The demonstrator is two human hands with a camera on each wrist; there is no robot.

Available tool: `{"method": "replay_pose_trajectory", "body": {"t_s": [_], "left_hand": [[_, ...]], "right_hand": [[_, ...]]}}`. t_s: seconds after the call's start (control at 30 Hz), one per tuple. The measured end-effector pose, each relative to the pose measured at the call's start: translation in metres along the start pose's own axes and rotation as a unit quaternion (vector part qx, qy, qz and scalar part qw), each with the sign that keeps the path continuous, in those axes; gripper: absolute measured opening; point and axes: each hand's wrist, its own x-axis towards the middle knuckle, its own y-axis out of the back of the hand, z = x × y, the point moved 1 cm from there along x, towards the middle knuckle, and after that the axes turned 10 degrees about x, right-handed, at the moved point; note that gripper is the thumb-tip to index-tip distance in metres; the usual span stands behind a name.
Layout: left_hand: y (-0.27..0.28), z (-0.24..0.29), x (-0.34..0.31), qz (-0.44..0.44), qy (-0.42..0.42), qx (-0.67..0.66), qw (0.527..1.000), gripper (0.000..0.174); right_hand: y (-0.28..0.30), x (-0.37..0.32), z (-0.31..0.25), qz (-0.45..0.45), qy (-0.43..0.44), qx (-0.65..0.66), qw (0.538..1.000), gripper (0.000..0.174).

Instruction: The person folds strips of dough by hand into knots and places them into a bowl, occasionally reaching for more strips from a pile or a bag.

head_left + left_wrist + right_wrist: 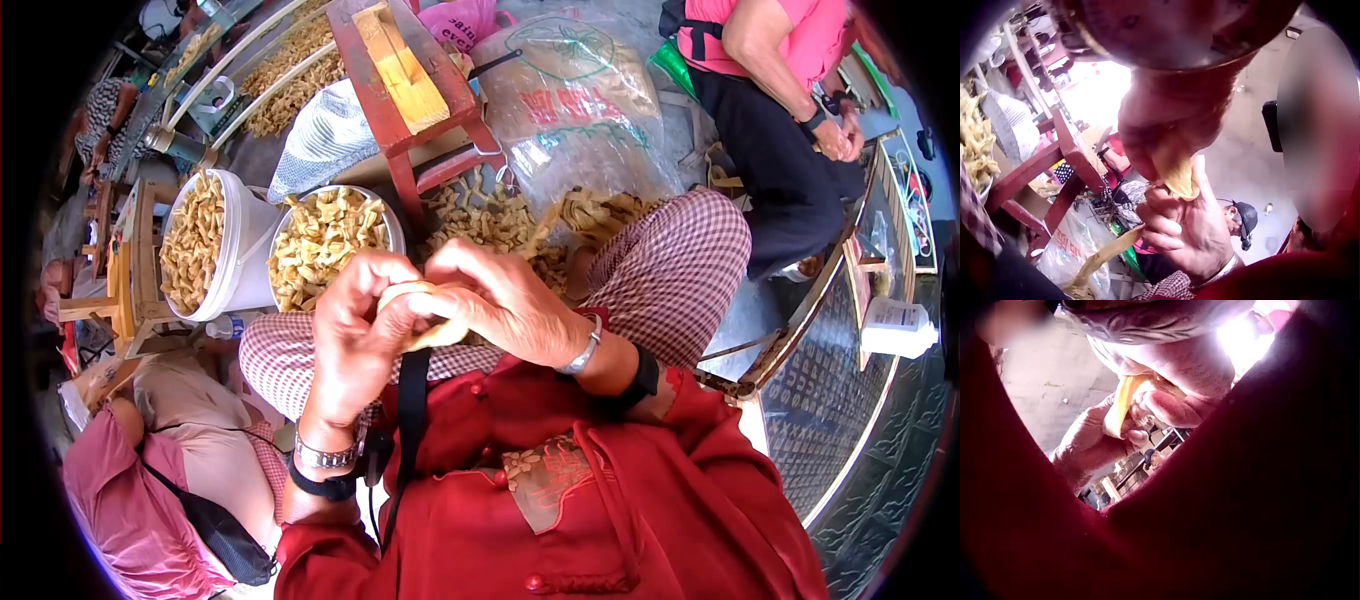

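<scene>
Close in front of the red jacket, my two hands meet over a soft, pale yellow strip that looks like bean curd skin. My left hand pinches one side of it between thumb and fingers. The right hand holds the other side, its thumb lying along the strip. In the left wrist view the strip bends between both hands, and a long tail hangs past the right fingers. The right wrist view shows a flat, folded end of the strip near the left thumb.
Two white buckets, one on the left and one nearer, hold knotted yellow pieces. More strips lie beyond my knees beside a clear plastic bag. A red bench stands ahead. People sit to the right and left.
</scene>
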Motion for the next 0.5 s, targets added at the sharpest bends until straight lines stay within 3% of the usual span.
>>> {"method": "replay_pose_trajectory", "body": {"t_s": [0.03, 0.1, 0.17, 0.2, 0.23, 0.3, 0.33, 0.37, 0.47, 0.5], "left_hand": [[-0.003, 0.001, 0.001, -0.025, 0.043, -0.159, 0.986, 0.017], [-0.008, -0.005, 0.004, -0.031, 0.073, -0.294, 0.952, 0.026], [-0.016, 0.004, 0.006, -0.042, 0.073, -0.306, 0.948, 0.032], [-0.014, 0.002, 0.006, -0.095, 0.084, -0.317, 0.940, 0.038], [-0.016, 0.009, 0.005, -0.098, 0.111, -0.316, 0.937, 0.034], [-0.021, 0.005, 0.005, -0.038, 0.007, -0.061, 0.997, 0.031], [-0.020, 0.014, 0.010, -0.012, -0.052, 0.109, 0.993, 0.032], [-0.023, 0.008, 0.012, -0.011, -0.092, 0.140, 0.986, 0.041], [-0.033, 0.009, 0.015, -0.017, -0.115, 0.143, 0.983, 0.047], [-0.033, 0.005, 0.016, -0.018, -0.100, 0.117, 0.988, 0.046]], "right_hand": [[-0.001, -0.003, 0.000, 0.017, 0.063, -0.013, 0.998, 0.025], [0.001, -0.007, -0.007, 0.036, 0.104, -0.092, 0.990, 0.024], [0.007, -0.008, -0.005, 0.030, 0.074, -0.065, 0.995, 0.024], [0.011, -0.009, -0.001, 0.052, 0.121, -0.072, 0.989, 0.025], [0.013, -0.010, 0.003, 0.052, 0.096, -0.069, 0.992, 0.026], [0.015, -0.011, 0.006, 0.051, 0.045, -0.062, 0.996, 0.026], [0.013, -0.009, -0.002, 0.057, 0.052, -0.011, 0.997, 0.027], [0.012, -0.008, 0.001, 0.053, 0.056, -0.036, 0.996, 0.026], [0.011, -0.010, 0.021, 0.045, 0.078, -0.090, 0.992, 0.023], [0.011, -0.010, 0.017, 0.052, 0.048, -0.079, 0.994, 0.022]]}}
